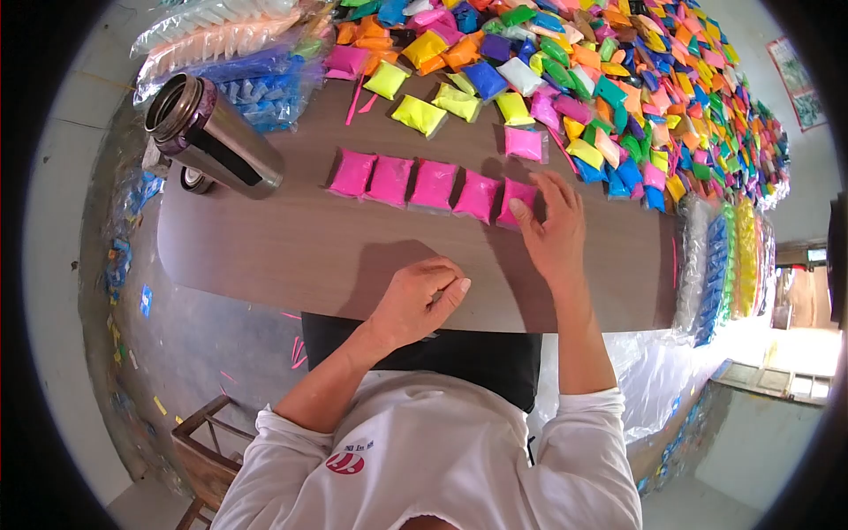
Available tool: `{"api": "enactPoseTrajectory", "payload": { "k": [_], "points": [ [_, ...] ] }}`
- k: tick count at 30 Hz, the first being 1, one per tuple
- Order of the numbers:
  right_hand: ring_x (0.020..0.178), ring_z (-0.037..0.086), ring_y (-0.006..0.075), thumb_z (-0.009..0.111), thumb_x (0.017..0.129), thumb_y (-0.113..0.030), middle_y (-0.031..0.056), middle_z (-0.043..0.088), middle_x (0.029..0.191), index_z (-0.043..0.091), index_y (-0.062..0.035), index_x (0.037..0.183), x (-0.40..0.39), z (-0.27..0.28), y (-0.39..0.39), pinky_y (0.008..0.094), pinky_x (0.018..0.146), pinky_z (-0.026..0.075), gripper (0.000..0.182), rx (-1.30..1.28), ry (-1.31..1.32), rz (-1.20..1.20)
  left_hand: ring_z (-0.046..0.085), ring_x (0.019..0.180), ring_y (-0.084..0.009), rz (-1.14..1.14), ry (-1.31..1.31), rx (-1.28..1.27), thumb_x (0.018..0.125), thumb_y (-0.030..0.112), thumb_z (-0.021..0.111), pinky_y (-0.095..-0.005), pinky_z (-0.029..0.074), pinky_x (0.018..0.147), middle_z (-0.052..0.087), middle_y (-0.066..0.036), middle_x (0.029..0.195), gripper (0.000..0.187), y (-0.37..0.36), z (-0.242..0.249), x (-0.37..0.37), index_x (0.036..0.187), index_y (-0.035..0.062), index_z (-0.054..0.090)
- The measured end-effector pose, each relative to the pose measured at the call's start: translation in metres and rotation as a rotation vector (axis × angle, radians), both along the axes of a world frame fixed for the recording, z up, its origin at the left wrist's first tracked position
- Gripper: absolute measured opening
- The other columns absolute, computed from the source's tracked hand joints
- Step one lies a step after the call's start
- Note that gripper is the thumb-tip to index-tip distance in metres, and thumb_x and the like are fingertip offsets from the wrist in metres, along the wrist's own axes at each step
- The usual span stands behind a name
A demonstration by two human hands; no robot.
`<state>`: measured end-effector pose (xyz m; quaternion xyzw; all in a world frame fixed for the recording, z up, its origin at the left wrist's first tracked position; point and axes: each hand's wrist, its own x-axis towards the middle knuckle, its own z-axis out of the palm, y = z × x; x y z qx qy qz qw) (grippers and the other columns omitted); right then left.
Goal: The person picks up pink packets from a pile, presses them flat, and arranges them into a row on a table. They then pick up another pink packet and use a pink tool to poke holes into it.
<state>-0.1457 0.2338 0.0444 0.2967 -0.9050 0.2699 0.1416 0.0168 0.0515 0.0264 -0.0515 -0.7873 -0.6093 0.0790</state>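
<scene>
Brown table (265,234) — left hand (413,300) loosely clenched above near edge — right hand (556,234) unclenched, thumb over end pink packet (514,189).

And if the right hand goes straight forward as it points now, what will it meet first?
Most likely the rightmost pink packet in the row: the right hand partly covers it in this view, though contact is unclear. Beyond lies a single pink packet.
</scene>
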Motion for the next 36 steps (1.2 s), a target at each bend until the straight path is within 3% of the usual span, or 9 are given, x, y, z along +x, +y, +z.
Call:
{"api": "enactPoseTrajectory", "payload": {
  "k": [4, 8, 17, 20, 26, 29, 32, 36],
  "points": [
    [0.134, 0.046, 0.0426, 0.063, 0.096, -0.039, 0.0220, 0.052, 0.142, 0.057, -0.0095, 0.138, 0.008, -0.007, -0.017, 0.0519, 0.109, 0.037, 0.051, 0.101, 0.018, 0.190, 0.061, 0.075, -0.0333, 0.013, 0.024, -0.003, 0.097, 0.013, 0.064, -0.0385, 0.050, 0.068, 0.065, -0.016, 0.085, 0.019, 0.001, 0.001, -0.001, 0.088, -0.0035, 0.064],
    [0.141, 0.039, 0.0424, 0.052, 0.102, -0.040, 0.0208, 0.046, 0.150, 0.054, -0.0120, 0.143, 0.008, -0.020, -0.033, 0.0550, 0.114, 0.031, 0.049, 0.168, 0.001, 0.255, 0.061, 0.075, -0.0294, -0.004, 0.036, -0.023, 0.098, 0.013, 0.062, -0.0360, 0.049, 0.068, 0.066, -0.014, 0.087, 0.019, -0.001, 0.001, -0.001, 0.089, -0.0043, 0.063],
    [0.141, 0.040, 0.0409, 0.051, 0.103, -0.034, 0.0179, 0.047, 0.149, 0.055, -0.0104, 0.141, 0.001, -0.017, -0.058, 0.0537, 0.113, 0.033, 0.045, 0.209, 0.048, 0.359, 0.062, 0.076, -0.0309, -0.001, 0.028, -0.026, 0.098, 0.014, 0.063, -0.0376, 0.051, 0.068, 0.066, -0.014, 0.088, 0.019, -0.001, -0.002, 0.000, 0.090, -0.0033, 0.065],
    [0.136, 0.045, 0.0400, 0.056, 0.100, -0.029, 0.0169, 0.053, 0.144, 0.059, -0.0085, 0.135, 0.001, -0.018, -0.065, 0.0540, 0.110, 0.035, 0.040, 0.152, 0.071, 0.359, 0.063, 0.077, -0.0316, -0.013, 0.030, -0.048, 0.097, 0.014, 0.063, -0.0380, 0.051, 0.068, 0.066, -0.014, 0.089, 0.019, -0.002, -0.004, -0.001, 0.089, -0.0030, 0.065],
    [0.103, 0.063, 0.0361, 0.066, 0.090, -0.014, 0.0139, 0.069, 0.102, 0.066, -0.0044, 0.107, -0.024, 0.034, -0.115, 0.0467, 0.092, 0.048, 0.019, -0.034, 0.059, 0.309, 0.063, 0.079, -0.0325, -0.017, 0.049, -0.040, 0.097, 0.014, 0.063, -0.0392, 0.052, 0.070, 0.067, -0.014, 0.090, 0.020, -0.003, -0.003, 0.000, 0.087, -0.0027, 0.065],
    [0.094, 0.065, 0.0366, 0.067, 0.087, -0.014, 0.0141, 0.068, 0.094, 0.065, -0.0045, 0.101, -0.050, 0.048, -0.167, 0.0459, 0.083, 0.051, 0.017, -0.140, 0.202, 0.473, 0.063, 0.079, -0.0324, -0.007, 0.059, -0.038, 0.097, 0.013, 0.063, -0.0393, 0.053, 0.069, 0.067, -0.014, 0.091, 0.018, -0.003, -0.004, 0.001, 0.087, -0.0028, 0.065],
    [0.099, 0.065, 0.0376, 0.069, 0.086, -0.013, 0.0178, 0.070, 0.106, 0.067, -0.0051, 0.113, -0.072, 0.046, -0.223, 0.0475, 0.087, 0.052, 0.028, -0.022, 0.184, 0.446, 0.063, 0.079, -0.0321, -0.019, 0.033, 0.010, 0.096, 0.012, 0.063, -0.0392, 0.053, 0.067, 0.066, -0.015, 0.092, 0.016, -0.004, -0.001, 0.002, 0.089, -0.0026, 0.066],
    [0.099, 0.066, 0.0380, 0.070, 0.085, -0.020, 0.0195, 0.070, 0.105, 0.067, -0.0044, 0.112, -0.098, 0.023, -0.283, 0.0483, 0.087, 0.053, 0.031, 0.016, 0.141, 0.417, 0.063, 0.079, -0.0319, -0.023, 0.056, 0.006, 0.096, 0.011, 0.064, -0.0390, 0.053, 0.065, 0.066, -0.016, 0.093, 0.014, -0.004, -0.008, 0.003, 0.092, -0.0021, 0.068]
  ]
}}
